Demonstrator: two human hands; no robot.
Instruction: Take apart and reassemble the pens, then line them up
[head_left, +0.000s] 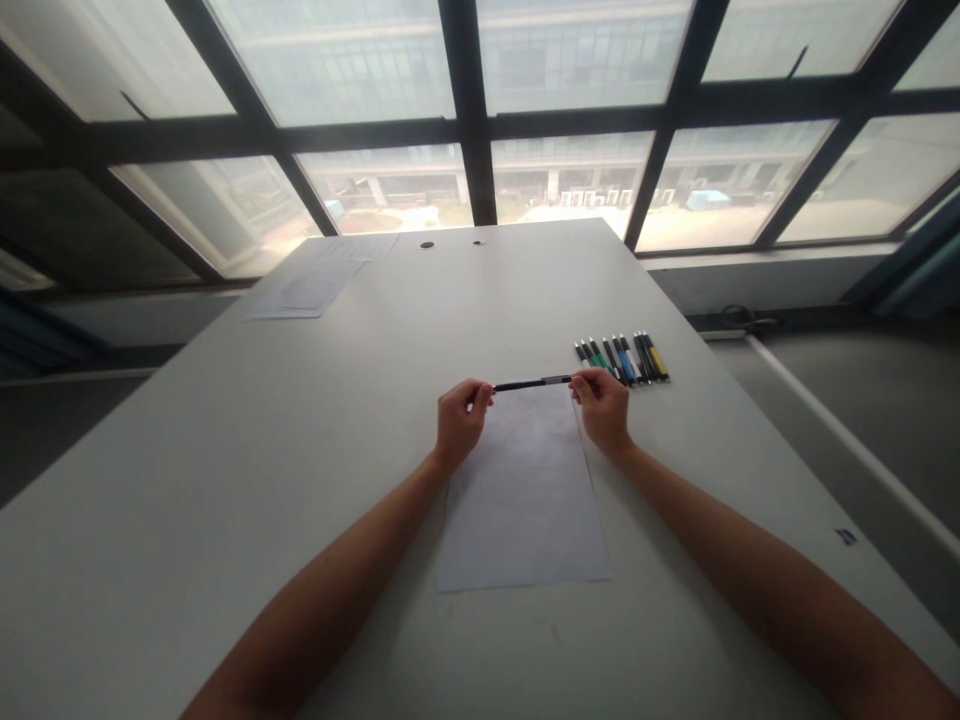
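Hands, left hand (461, 418) and right hand (602, 404), pinch slim black pen (531, 382) above smooth paper (525, 500).

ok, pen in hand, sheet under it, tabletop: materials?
Pen: likely plastic, dark barrel with a paler band; too small to be sure. Sheet: paper, thin, flat, matte white. Tabletop: smooth pale grey, soft window sheen, probably laminate.

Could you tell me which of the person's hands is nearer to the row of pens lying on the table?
The right hand. It sits just beside the row of pens, gripping one end of a black pen. The left hand grips the other end, farther from the row.
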